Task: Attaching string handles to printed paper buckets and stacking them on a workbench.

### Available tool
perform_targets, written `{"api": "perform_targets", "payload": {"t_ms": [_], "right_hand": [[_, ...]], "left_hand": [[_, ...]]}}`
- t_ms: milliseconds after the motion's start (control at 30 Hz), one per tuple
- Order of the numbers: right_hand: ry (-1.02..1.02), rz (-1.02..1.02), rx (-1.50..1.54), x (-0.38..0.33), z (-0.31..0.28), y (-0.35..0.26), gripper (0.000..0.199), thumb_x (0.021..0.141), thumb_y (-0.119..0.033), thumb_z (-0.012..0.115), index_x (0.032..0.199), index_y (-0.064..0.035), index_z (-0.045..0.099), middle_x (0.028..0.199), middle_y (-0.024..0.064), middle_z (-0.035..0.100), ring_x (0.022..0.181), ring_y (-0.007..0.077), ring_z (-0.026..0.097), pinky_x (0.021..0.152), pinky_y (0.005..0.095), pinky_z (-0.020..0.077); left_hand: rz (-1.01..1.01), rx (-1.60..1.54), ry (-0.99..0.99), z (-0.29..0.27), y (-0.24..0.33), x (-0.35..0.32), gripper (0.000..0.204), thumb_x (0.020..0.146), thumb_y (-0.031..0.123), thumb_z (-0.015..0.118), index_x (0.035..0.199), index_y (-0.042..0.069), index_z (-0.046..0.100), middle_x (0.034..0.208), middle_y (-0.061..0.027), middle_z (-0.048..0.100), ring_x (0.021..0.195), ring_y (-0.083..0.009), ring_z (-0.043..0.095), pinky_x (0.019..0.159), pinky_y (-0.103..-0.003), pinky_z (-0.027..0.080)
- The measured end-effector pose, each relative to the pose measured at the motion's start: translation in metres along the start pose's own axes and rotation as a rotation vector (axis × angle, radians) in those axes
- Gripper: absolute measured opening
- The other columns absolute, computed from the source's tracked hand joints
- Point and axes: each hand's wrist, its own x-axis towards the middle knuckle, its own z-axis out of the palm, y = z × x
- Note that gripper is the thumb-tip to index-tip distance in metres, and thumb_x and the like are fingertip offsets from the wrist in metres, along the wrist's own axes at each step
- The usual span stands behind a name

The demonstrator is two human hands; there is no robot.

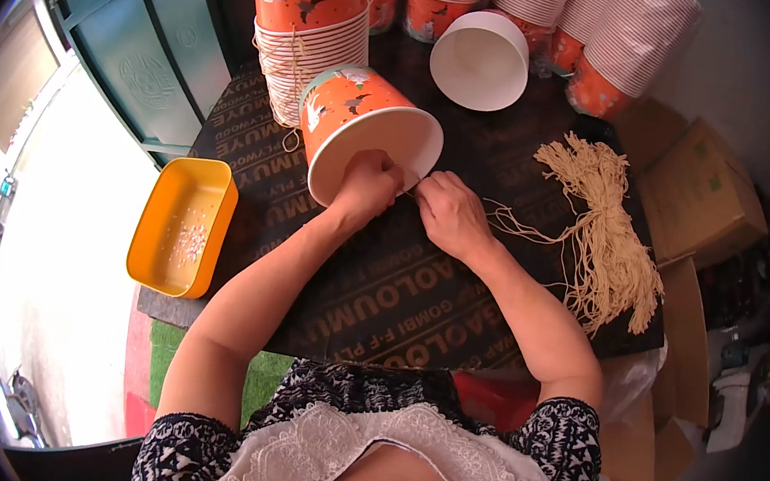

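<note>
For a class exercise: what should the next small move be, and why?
Perhaps the right hand should draw any held cord outward: it sits at the rim of the orange paper bucket, the left hand is inside, and a cord bundle trails strands nearby.

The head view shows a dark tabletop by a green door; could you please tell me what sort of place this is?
Probably a small workshop: stacked orange tubs and a bundle of cream cords share the dark tabletop, beside a green metal door.

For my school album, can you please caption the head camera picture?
Left hand inside a tipped orange bucket, right hand at its edge, with a cream string bundle nearby.
</note>
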Motion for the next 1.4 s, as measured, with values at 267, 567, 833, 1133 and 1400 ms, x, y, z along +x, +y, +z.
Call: {"api": "perform_targets", "payload": {"t_ms": [267,567,833,1133,1400], "right_hand": [[0.127,-0.01,0.107,0.004,-0.003,-0.014,0.007,0.083,0.002,0.059,0.087,0.0021,0.053,0.101,0.0168,0.054,0.084,0.0387,0.061,0.068,0.0437,0.0523],[0.219,0.001,0.203,0.009,0.009,-0.01,0.01,0.08,0.008,0.057,0.087,0.0025,0.052,0.11,0.0189,0.059,0.082,0.0368,0.063,0.067,0.0387,0.0522],[0.149,0.131,0.375,0.009,0.009,0.007,0.028,0.079,0.014,0.048,0.104,0.0018,0.052,0.109,0.0181,0.059,0.088,0.0333,0.063,0.072,0.0367,0.0526],[0.169,0.013,-0.037,0.009,-0.01,-0.007,0.029,0.076,-0.004,0.065,0.103,-0.0033,0.053,0.097,0.0148,0.053,0.08,0.0357,0.063,0.063,0.0423,0.0537],[0.13,0.018,-0.133,0.006,-0.003,-0.002,0.016,0.077,-0.007,0.067,0.087,-0.0029,0.055,0.086,0.0125,0.051,0.077,0.033,0.062,0.06,0.0413,0.0526]], "left_hand": [[0.077,0.072,-0.067,-0.008,0.001,-0.006,0.009,0.084,0.007,0.057,0.08,-0.002,0.057,0.061,-0.0069,0.055,0.044,-0.0129,0.05,0.039,-0.025,0.038],[0.139,-0.065,-0.106,-0.009,-0.009,0.0,0.006,0.081,0.002,0.056,0.084,-0.003,0.056,0.065,-0.0083,0.056,0.046,-0.0136,0.051,0.039,-0.025,0.039],[0.108,-0.126,-0.087,0.006,-0.007,0.0,0.01,0.084,0.002,0.058,0.091,-0.004,0.056,0.07,-0.0092,0.057,0.05,-0.0136,0.053,0.04,-0.026,0.041],[0.107,-0.137,-0.017,0.01,-0.009,0.002,0.02,0.087,0.006,0.062,0.1,-0.007,0.053,0.079,-0.0128,0.059,0.055,-0.0145,0.056,0.039,-0.026,0.043],[0.089,-0.157,0.014,0.011,-0.009,0.001,0.023,0.087,0.008,0.063,0.101,-0.008,0.054,0.079,-0.0126,0.06,0.054,-0.0143,0.056,0.039,-0.027,0.043]]}}
